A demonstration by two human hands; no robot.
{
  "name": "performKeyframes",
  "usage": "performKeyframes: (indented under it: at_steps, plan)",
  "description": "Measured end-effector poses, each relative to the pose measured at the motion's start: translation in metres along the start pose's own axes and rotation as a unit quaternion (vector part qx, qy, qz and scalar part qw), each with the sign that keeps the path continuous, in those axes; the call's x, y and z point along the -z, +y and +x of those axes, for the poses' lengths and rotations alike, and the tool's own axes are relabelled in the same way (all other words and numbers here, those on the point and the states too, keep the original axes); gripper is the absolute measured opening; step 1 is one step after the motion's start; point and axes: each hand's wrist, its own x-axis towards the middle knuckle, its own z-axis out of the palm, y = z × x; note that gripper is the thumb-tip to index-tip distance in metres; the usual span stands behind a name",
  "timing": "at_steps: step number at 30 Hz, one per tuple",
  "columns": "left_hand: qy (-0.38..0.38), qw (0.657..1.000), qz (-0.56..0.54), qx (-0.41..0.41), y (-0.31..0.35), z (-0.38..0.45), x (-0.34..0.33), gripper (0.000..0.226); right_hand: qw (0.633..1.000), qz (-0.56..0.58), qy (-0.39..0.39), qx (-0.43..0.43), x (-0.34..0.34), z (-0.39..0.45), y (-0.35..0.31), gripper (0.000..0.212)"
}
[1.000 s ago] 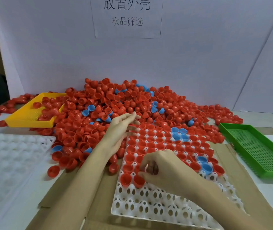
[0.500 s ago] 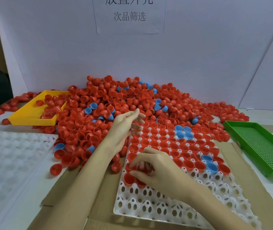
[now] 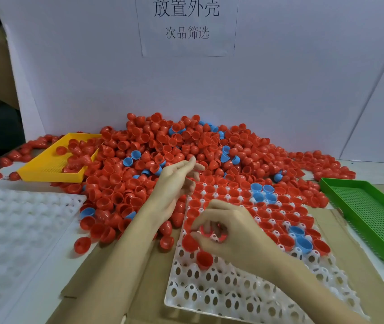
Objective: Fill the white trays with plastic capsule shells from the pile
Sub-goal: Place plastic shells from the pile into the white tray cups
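Nearest, the white tray (image 3: 221,298) runs lengthwise toward the pile (image 3: 163,155). At its left edge the right hand (image 3: 230,232) pinches a red shell (image 3: 212,230). Farther, the left hand (image 3: 174,183) hovers, fingers spread.

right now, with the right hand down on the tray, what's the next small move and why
Probably the right hand should seat the red shell its fingers curl around into a cup of the white tray beside the two red shells at the left edge. The far rows are filled and the near rows stand empty. The left hand, fingers straight at the pile, could fetch the next one.
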Motion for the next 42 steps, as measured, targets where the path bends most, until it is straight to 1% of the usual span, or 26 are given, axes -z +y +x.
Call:
performKeyframes:
  at_steps: [3, 5, 6, 9, 11, 13, 14, 15, 16, 17, 18, 19, 20, 21, 22, 24, 25, 26, 27, 29, 30, 32, 36, 39, 42]
  plan:
    - [-0.009, 0.998, 0.050, -0.028, 0.000, 0.002, 0.002, 0.040, 0.996, -0.041, 0.071, 0.016, 0.022, 0.010, 0.008, 0.006]
    - [-0.048, 0.993, 0.106, -0.037, -0.001, 0.002, 0.003, 0.045, 0.991, -0.077, 0.107, 0.011, 0.036, 0.017, 0.018, 0.007]
    - [-0.080, 0.990, 0.117, -0.025, -0.001, 0.001, 0.004, 0.047, 0.989, -0.089, 0.120, 0.005, 0.041, 0.020, 0.023, 0.008]
    - [-0.170, 0.982, 0.074, 0.042, -0.001, 0.000, 0.003, 0.042, 0.984, -0.108, 0.140, -0.010, 0.052, 0.027, 0.036, 0.008]
    - [-0.191, 0.979, 0.060, 0.030, -0.003, 0.000, 0.002, 0.032, 0.984, -0.104, 0.144, -0.006, 0.056, 0.031, 0.041, 0.010]
    - [-0.161, 0.986, 0.032, 0.009, -0.003, 0.003, 0.004, 0.026, 0.986, -0.068, 0.153, -0.011, 0.061, 0.033, 0.046, 0.016]
    - [-0.120, 0.993, -0.010, 0.003, -0.002, 0.005, 0.007, 0.028, 0.986, -0.046, 0.157, -0.018, 0.065, 0.034, 0.048, 0.020]
    - [-0.062, 0.996, -0.065, -0.005, 0.002, 0.007, 0.011, 0.034, 0.986, -0.027, 0.160, -0.026, 0.069, 0.034, 0.052, 0.021]
    - [0.002, 0.993, -0.113, -0.018, 0.005, 0.010, 0.019, 0.045, 0.986, -0.013, 0.160, -0.035, 0.074, 0.034, 0.057, 0.021]
    - [0.059, 0.990, -0.127, -0.031, 0.007, 0.013, 0.027, 0.060, 0.986, -0.005, 0.160, -0.046, 0.080, 0.033, 0.062, 0.018]
    - [0.103, 0.990, -0.093, -0.035, 0.008, 0.016, 0.036, 0.077, 0.986, -0.004, 0.159, -0.059, 0.086, 0.031, 0.069, 0.016]
    - [0.134, 0.990, -0.025, -0.026, 0.006, 0.018, 0.042, 0.091, 0.985, -0.005, 0.158, -0.073, 0.093, 0.029, 0.077, 0.015]
    - [0.155, 0.986, 0.056, -0.016, 0.002, 0.020, 0.046, 0.098, 0.984, -0.006, 0.157, -0.089, 0.099, 0.026, 0.085, 0.015]
    - [0.168, 0.976, 0.140, -0.014, -0.004, 0.022, 0.048, 0.099, 0.981, -0.003, 0.159, -0.107, 0.105, 0.023, 0.093, 0.016]
    - [0.178, 0.959, 0.217, -0.027, -0.011, 0.023, 0.048, 0.095, 0.979, 0.007, 0.161, -0.125, 0.110, 0.020, 0.101, 0.017]
    - [0.187, 0.908, 0.360, -0.102, -0.022, 0.026, 0.047, 0.073, 0.973, 0.043, 0.167, -0.156, 0.116, 0.013, 0.116, 0.019]
    - [0.166, 0.878, 0.426, -0.142, -0.027, 0.027, 0.045, 0.061, 0.968, 0.066, 0.171, -0.168, 0.116, 0.010, 0.122, 0.020]
    - [0.128, 0.850, 0.483, -0.167, -0.032, 0.029, 0.044, 0.053, 0.963, 0.090, 0.177, -0.180, 0.116, 0.007, 0.128, 0.021]
    - [0.087, 0.823, 0.533, -0.177, -0.037, 0.032, 0.043, 0.049, 0.958, 0.111, 0.185, -0.189, 0.114, 0.004, 0.132, 0.022]
    - [0.027, 0.768, 0.619, -0.159, -0.047, 0.039, 0.043, 0.047, 0.951, 0.139, 0.193, -0.197, 0.109, 0.001, 0.139, 0.024]
    - [0.011, 0.748, 0.648, -0.145, -0.051, 0.043, 0.044, 0.047, 0.950, 0.147, 0.192, -0.197, 0.107, 0.000, 0.141, 0.024]
    - [0.005, 0.731, 0.670, -0.134, -0.053, 0.049, 0.048, 0.048, 0.951, 0.155, 0.185, -0.194, 0.104, 0.000, 0.143, 0.024]
    - [0.017, 0.725, 0.672, -0.147, -0.058, 0.052, 0.048, 0.047, 0.958, 0.142, 0.169, -0.181, 0.101, -0.001, 0.145, 0.023]
    - [0.007, 0.728, 0.677, -0.108, -0.060, 0.055, 0.049, 0.054, 0.960, 0.139, 0.166, -0.175, 0.099, -0.003, 0.146, 0.022]
    - [-0.003, 0.715, 0.695, -0.077, -0.059, 0.058, 0.049, 0.055, 0.961, 0.134, 0.167, -0.174, 0.098, -0.005, 0.145, 0.021]
